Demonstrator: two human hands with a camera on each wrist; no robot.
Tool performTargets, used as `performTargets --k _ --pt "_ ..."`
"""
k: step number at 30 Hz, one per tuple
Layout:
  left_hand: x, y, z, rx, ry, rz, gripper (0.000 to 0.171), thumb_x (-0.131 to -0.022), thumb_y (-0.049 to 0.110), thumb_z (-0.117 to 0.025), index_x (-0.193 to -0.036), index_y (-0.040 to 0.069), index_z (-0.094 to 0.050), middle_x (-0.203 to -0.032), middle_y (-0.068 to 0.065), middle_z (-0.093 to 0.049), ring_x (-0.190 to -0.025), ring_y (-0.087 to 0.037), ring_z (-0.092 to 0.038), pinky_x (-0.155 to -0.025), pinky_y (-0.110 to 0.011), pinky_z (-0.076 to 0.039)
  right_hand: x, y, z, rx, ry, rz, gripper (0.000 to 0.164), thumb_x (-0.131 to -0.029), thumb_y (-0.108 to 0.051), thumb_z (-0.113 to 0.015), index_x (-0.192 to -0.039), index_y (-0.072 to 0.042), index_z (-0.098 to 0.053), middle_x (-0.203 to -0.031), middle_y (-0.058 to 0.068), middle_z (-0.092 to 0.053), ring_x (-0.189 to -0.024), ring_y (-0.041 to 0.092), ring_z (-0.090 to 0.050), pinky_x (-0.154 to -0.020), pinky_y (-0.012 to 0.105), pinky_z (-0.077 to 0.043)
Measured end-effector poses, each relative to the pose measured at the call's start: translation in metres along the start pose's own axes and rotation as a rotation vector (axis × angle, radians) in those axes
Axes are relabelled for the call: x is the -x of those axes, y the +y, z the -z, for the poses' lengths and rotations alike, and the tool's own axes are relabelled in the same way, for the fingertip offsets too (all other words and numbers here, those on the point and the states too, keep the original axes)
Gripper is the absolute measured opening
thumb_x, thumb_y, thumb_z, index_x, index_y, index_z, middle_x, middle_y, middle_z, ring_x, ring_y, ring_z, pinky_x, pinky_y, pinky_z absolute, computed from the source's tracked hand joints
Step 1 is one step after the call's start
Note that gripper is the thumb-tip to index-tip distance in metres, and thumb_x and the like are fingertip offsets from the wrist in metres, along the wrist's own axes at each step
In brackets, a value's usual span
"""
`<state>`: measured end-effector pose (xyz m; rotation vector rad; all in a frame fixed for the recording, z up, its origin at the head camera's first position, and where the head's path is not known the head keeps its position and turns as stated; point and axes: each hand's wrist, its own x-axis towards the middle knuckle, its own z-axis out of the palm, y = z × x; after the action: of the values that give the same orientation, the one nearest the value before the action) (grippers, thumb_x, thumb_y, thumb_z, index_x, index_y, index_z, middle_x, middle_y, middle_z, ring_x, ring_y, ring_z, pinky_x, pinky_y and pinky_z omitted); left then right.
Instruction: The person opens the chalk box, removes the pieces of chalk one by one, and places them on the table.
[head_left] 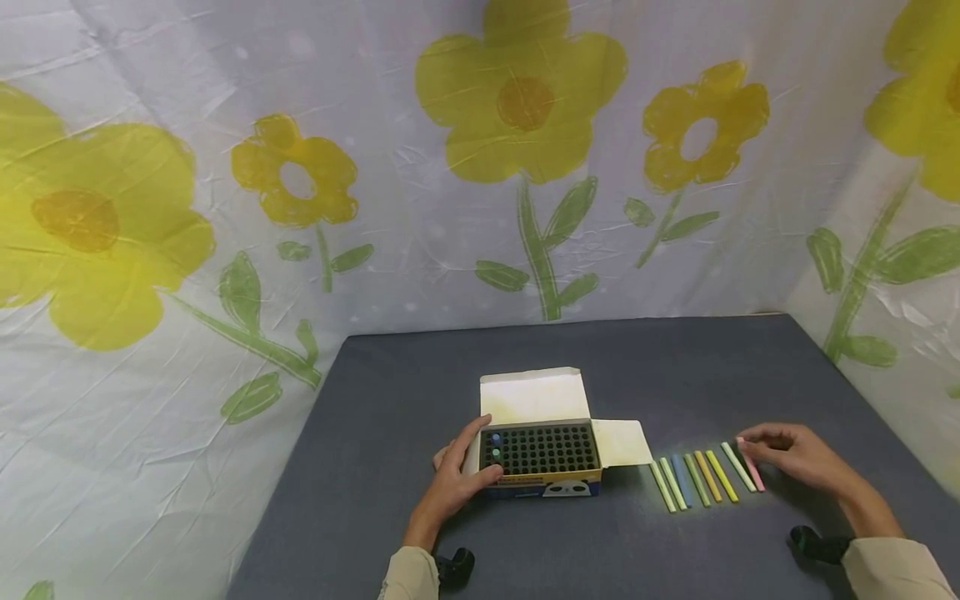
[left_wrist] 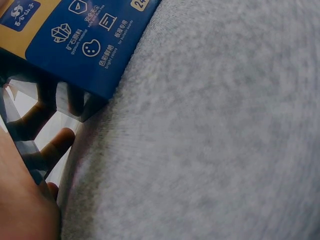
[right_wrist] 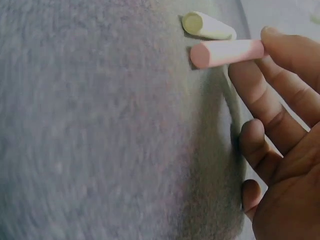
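An open chalk box (head_left: 572, 490) with a panda on its front holds a black tray of round holes. A blue chalk (head_left: 496, 438) and a green chalk (head_left: 496, 454) stand in its leftmost column. My left hand (head_left: 453, 483) grips the box's left end, thumb at the front edge and fingers around the side. On the right, my right hand (head_left: 802, 458) pinches the far end of a pink chalk (right_wrist: 225, 53) between thumb and fingertips. That chalk lies at the right end of a row, beside a pale yellow-green chalk (right_wrist: 210, 25).
Several more chalks, among them a blue one (head_left: 682, 481) and an orange one (head_left: 707, 476), lie side by side right of the box. The box's lid (head_left: 534, 396) is folded back and a side flap (head_left: 621, 442) spreads right. A flowered curtain (head_left: 412, 250) hangs behind the dark table (head_left: 337, 517).
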<state>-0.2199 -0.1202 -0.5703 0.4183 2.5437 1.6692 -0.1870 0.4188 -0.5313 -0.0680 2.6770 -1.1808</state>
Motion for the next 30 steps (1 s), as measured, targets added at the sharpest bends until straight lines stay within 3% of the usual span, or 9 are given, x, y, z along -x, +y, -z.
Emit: performTargets --k 8,21,30 --pt "0.0 0.0 0.0 0.007 -0.012 -0.003 0.075 -0.087 0.038 -0.079 -0.15 0.051 -0.041 -0.161 0.001 -0.039 -0.141 -0.038 -0.014 -0.101 -0.067 -0.03 -0.002 0.002 -0.005 0.047 0.039 -0.014 0.044 -0.105 -0.032 -0.058 -0.129 0.005 -0.066 -0.114 0.018 -0.073 -0.084 -0.004 -0.063 -0.07 0.029 -0.053" --pt "0.0 0.0 0.0 0.001 -0.01 0.003 0.075 -0.087 0.038 -0.079 -0.15 0.052 -0.041 -0.161 0.003 -0.039 -0.141 -0.037 -0.014 -0.101 -0.066 -0.03 0.0 0.004 -0.018 0.121 0.183 0.014 0.039 -0.101 -0.035 -0.065 -0.119 -0.001 -0.073 -0.091 -0.002 -0.074 -0.072 0.0 -0.06 -0.064 0.028 -0.044" --pt "0.0 0.001 -0.002 -0.01 0.007 0.029 0.075 -0.086 0.041 -0.08 -0.149 0.054 -0.042 -0.16 -0.002 -0.04 -0.142 -0.039 -0.016 -0.1 -0.069 -0.031 0.003 0.004 -0.018 0.011 0.189 0.013 0.043 -0.101 -0.035 -0.064 -0.128 -0.001 -0.067 -0.1 -0.002 -0.074 -0.08 -0.003 -0.062 -0.064 0.028 -0.05"
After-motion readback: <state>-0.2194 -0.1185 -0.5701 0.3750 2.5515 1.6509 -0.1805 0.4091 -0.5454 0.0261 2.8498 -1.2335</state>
